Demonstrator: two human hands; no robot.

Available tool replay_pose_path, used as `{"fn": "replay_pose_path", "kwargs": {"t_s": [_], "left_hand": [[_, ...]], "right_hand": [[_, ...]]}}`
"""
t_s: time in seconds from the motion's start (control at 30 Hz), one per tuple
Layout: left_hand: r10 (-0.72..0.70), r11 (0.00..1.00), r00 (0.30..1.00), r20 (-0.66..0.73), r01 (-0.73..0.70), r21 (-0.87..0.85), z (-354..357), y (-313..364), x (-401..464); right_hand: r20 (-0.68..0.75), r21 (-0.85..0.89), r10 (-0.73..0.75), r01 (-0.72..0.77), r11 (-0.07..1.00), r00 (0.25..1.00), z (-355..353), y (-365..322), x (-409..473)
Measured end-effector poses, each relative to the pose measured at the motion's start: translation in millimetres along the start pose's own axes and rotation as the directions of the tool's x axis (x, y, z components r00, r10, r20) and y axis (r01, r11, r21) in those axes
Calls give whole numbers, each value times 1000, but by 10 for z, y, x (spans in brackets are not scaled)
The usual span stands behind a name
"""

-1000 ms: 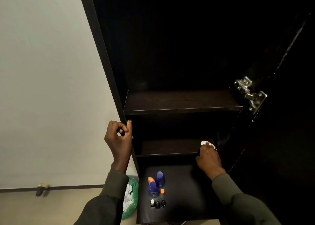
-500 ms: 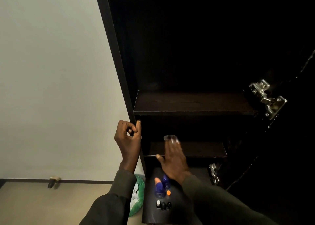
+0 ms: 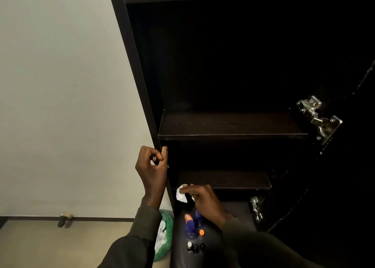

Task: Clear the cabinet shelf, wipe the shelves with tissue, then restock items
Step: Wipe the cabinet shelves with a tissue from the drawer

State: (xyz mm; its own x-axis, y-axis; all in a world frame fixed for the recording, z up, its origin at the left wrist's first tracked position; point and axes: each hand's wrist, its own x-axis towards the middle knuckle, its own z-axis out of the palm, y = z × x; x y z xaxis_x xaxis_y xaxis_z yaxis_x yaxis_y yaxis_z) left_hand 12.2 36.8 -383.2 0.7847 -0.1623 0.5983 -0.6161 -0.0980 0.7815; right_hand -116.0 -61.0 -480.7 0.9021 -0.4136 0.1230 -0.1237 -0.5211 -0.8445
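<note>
The cabinet (image 3: 142, 85) is dark wood and stands open against a pale wall (image 3: 60, 85). The upper shelf (image 3: 231, 125) and the lower shelf (image 3: 223, 179) both show bare boards. The left hand (image 3: 151, 168) is at the cabinet's left side panel, fingers curled, thumb tip against the panel's front edge. The right hand (image 3: 205, 200) pinches a crumpled white tissue (image 3: 181, 194) between thumb and fingers, in front of and just below the left end of the lower shelf. Below the right hand, on a dark surface (image 3: 233, 223), stand blue bottles (image 3: 191, 225), an orange cap (image 3: 201, 232) and small dark bottles (image 3: 195, 247). A green bag (image 3: 165, 239) holding white paper lies on the floor beside the cabinet. Two metal hinges (image 3: 318, 117) show on the right side.
</note>
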Motion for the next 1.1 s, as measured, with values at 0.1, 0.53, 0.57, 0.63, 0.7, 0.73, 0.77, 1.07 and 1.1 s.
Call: {"fn": "replay_pose_path", "kwargs": {"t_s": [0.1, 0.53, 0.57, 0.63, 0.7, 0.73, 0.77, 1.07, 1.1], "left_hand": [[3, 1000, 1000, -1, -3, -3, 1, -7, 4], [-18, 1000, 1000, -5, 18, -25, 8, 15, -2], [-17, 1000, 1000, -3, 17, -22, 10, 18, 2], [-14, 1000, 1000, -2, 14, -18, 12, 26, 6], [-16, 1000, 1000, -2, 16, -26, 12, 36, 2], [-15, 999, 1000, -2, 15, -32, 13, 32, -1], [-16, 999, 1000, -1, 16, -35, 14, 27, -5], [-10, 1000, 1000, 0, 10, -22, 0, 18, 3], [-13, 999, 1000, -1, 13, -34, 1, 19, -1]], "right_hand": [[-26, 454, 214, -179, 873, 977, -252, -99, -172], [-561, -349, 221, -470, 811, 798, -924, 794, -578], [-566, -391, 222, -496, 775, 794, -858, 809, -557], [-564, -494, 212, -532, 688, 798, -731, 771, -501], [-503, -590, 164, -475, 653, 849, -557, 673, -449], [-450, -630, 137, -422, 652, 883, -443, 624, -418], [-394, -664, 99, -357, 657, 914, -315, 578, -385], [148, -429, -90, 146, 891, 985, -9, -17, 71], [132, -366, -78, 122, 922, 988, -108, -33, 88]]}}
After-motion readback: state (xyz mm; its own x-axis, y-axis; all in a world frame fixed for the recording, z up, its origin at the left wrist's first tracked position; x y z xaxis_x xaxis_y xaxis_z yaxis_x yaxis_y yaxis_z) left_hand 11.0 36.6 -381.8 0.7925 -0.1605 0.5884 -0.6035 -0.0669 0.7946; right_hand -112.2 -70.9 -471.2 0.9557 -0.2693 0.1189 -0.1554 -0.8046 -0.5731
